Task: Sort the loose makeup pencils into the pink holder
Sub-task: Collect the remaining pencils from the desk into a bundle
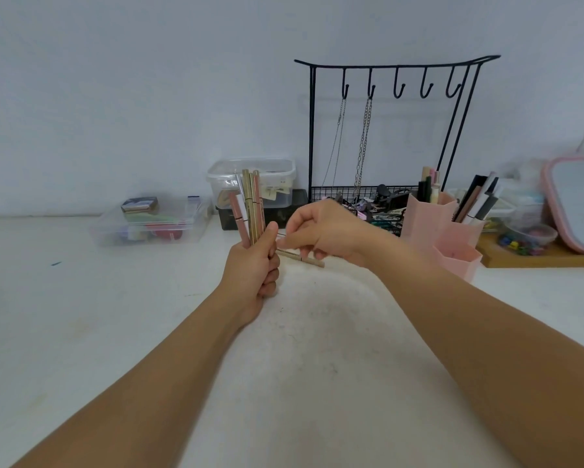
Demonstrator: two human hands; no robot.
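Several makeup pencils (250, 206) stand upright in the left hand (254, 269), its grip clenched around them. The right hand (324, 231) pinches one gold pencil (300, 257) just above the desk (81, 315). The pink holder (442, 228) stands to the right.

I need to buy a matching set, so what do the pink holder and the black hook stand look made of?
The pink holder looks like matte moulded plastic: an even pastel colour, thin walls and no shine. The black hook stand looks like thin metal wire with a dark coating: slim bent rods, hooks and a mesh tray at the base.
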